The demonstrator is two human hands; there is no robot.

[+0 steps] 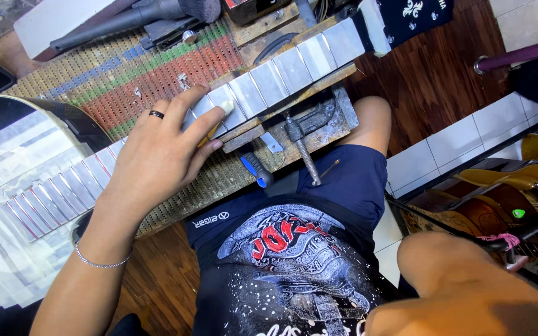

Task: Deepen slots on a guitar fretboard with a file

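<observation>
Head view: left hand, ring on one finger, lay flat on taped guitar neck, fingers spread apart, pressing rather than gripping. Right hand not in view. Neck rested on wooden block held by clamp, over a perforated mat. Long axis ran lower left to upper right, headstock end upper right. Judged best practice: steady, even downward pressure near the clamp.

A guitar neck wrapped in silver tape segments is gleaming at twelve o'clock, over a perforated mat striped red, green, blue and tan. At six o'clock, navy shorts are meeting a black shirt printed grey, white and red. A blue-handled tool is showing at centre.
</observation>
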